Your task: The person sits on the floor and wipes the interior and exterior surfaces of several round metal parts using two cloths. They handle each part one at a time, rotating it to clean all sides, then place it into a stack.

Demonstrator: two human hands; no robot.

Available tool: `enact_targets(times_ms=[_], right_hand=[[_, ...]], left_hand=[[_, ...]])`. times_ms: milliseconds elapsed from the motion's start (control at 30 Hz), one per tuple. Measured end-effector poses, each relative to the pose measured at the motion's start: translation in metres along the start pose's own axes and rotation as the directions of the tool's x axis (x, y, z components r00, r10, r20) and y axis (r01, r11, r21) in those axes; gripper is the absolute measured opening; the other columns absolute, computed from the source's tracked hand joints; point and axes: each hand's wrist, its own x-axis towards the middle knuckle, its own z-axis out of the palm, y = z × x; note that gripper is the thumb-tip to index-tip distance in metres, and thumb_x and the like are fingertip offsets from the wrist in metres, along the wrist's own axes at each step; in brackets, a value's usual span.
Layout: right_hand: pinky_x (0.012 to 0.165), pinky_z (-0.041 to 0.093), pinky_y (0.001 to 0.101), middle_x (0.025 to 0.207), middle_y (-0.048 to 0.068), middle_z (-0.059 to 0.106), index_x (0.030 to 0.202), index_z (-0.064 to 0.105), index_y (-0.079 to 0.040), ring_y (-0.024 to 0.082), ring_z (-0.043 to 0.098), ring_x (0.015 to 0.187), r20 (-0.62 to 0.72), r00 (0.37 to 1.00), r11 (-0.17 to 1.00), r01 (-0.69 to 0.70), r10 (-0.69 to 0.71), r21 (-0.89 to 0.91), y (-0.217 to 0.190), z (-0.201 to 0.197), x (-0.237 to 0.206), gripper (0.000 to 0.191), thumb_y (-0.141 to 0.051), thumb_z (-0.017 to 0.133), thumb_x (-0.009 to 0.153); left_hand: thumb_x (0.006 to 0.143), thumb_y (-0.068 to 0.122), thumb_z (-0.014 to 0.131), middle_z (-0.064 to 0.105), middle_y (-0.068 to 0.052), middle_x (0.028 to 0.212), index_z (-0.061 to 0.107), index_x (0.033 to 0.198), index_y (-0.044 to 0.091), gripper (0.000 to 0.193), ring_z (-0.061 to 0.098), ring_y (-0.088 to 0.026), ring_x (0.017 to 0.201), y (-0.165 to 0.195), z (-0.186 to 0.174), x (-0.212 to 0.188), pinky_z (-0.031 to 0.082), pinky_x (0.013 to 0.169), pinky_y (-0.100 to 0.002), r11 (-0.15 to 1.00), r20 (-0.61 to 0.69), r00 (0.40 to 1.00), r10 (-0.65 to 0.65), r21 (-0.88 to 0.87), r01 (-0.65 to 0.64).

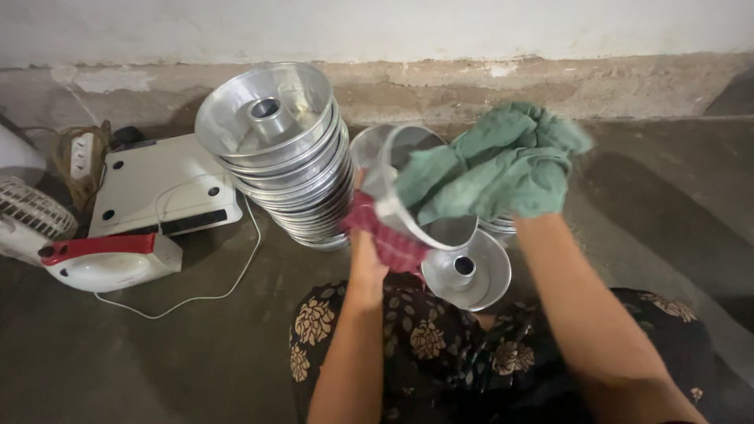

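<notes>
My left hand (pixel 366 235) grips a tilted shiny metal ring mould (pixel 393 200) through a red checked cloth (pixel 389 239). My right hand is hidden under a bunched green cloth (pixel 503 165) that it presses into the mould's open side. A second ring mould (pixel 470 271) lies flat on the floor just below the held one, by my knees.
A leaning stack of several metal ring moulds (pixel 287 149) stands to the left of the held one. Further left are a white flat scale (pixel 161 184), a white appliance with a red handle (pixel 106 259), its white cord (pixel 236 275) and a fan (pixel 27 208). A wall runs along the back.
</notes>
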Motion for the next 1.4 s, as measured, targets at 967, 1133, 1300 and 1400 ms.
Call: enact_targets(times_ms=[967,1133,1300,1400], right_hand=[[0.076,0.061,0.0477,0.107,0.013,0.071,0.135,0.060,-0.006,0.030,0.071,0.092,0.044,0.950,0.875,-0.265,0.308,-0.405,0.080,0.104,0.047,0.041,-0.024,0.054,0.098],[0.091,0.051,0.0457,0.118,0.021,0.067,0.142,0.058,-0.006,0.036,0.064,0.109,0.058,0.998,0.298,0.054,0.005,-0.953,0.115,0.108,0.035,0.050,-0.013,0.057,0.093],[0.087,0.054,0.0370,0.108,0.014,0.072,0.141,0.053,0.002,0.024,0.067,0.096,0.150,0.967,0.714,0.255,-0.208,-0.652,0.103,0.088,0.045,0.052,-0.003,0.044,0.090],[0.089,0.056,0.0375,0.112,0.013,0.072,0.137,0.057,0.002,0.024,0.069,0.100,0.130,0.964,0.922,0.261,-0.232,-0.285,0.056,0.057,0.065,0.043,-0.008,0.051,0.095]], left_hand=[[0.095,0.067,0.041,0.070,-0.011,0.117,0.060,0.131,0.017,0.065,0.071,-0.029,0.099,-0.038,-0.015,0.057,0.058,0.087,-0.048,0.918,-0.458,0.831,-0.315,-0.370,0.144],[0.099,0.067,0.041,0.070,-0.012,0.107,0.061,0.128,0.013,0.065,0.069,-0.028,0.092,-0.043,-0.031,0.067,0.058,0.084,-0.047,0.941,-0.495,0.836,-0.236,-0.331,0.070],[0.100,0.068,0.042,0.068,-0.009,0.098,0.060,0.127,0.013,0.065,0.066,-0.026,0.084,-0.050,-0.043,0.070,0.056,0.075,-0.044,0.946,-0.477,0.857,-0.195,-0.323,0.035],[0.098,0.067,0.042,0.068,-0.009,0.095,0.058,0.124,0.011,0.064,0.067,-0.027,0.083,-0.051,-0.042,0.072,0.057,0.075,-0.044,0.943,-0.469,0.859,-0.207,-0.328,0.049]])
